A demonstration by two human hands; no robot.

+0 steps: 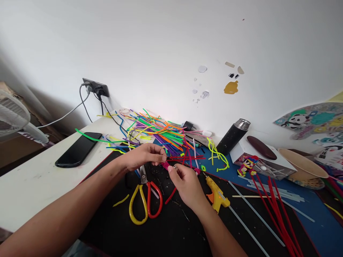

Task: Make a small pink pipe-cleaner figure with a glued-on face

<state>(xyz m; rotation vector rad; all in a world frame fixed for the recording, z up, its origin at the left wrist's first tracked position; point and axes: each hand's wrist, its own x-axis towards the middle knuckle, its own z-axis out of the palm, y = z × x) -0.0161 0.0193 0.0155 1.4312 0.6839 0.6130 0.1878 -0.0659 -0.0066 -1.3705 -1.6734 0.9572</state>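
Over the black mat, a small magenta pipe cleaner piece (pixel 165 165) is between my two hands. My left hand (pixel 146 156) pinches it with thumb and forefinger. My right hand (pixel 187 182) is closed around its other side, thumb on top; part of the piece is hidden by the fingers. Scissors (pixel 144 203) with one yellow and one red handle lie just below my left hand. A yellow glue gun (pixel 217 192) rests to the right of my right hand. Beyond the hands spreads a pile of coloured pipe cleaners (pixel 166 132).
A phone (pixel 77 150) lies on the white table at left. A black flask (pixel 232 137) stands beside a white box (pixel 257 157), near a small colourful figure (pixel 248 166). Clear glue sticks (pixel 254 210) and red pipe cleaners (pixel 278 210) lie at right. A fan (pixel 13 112) is far left.
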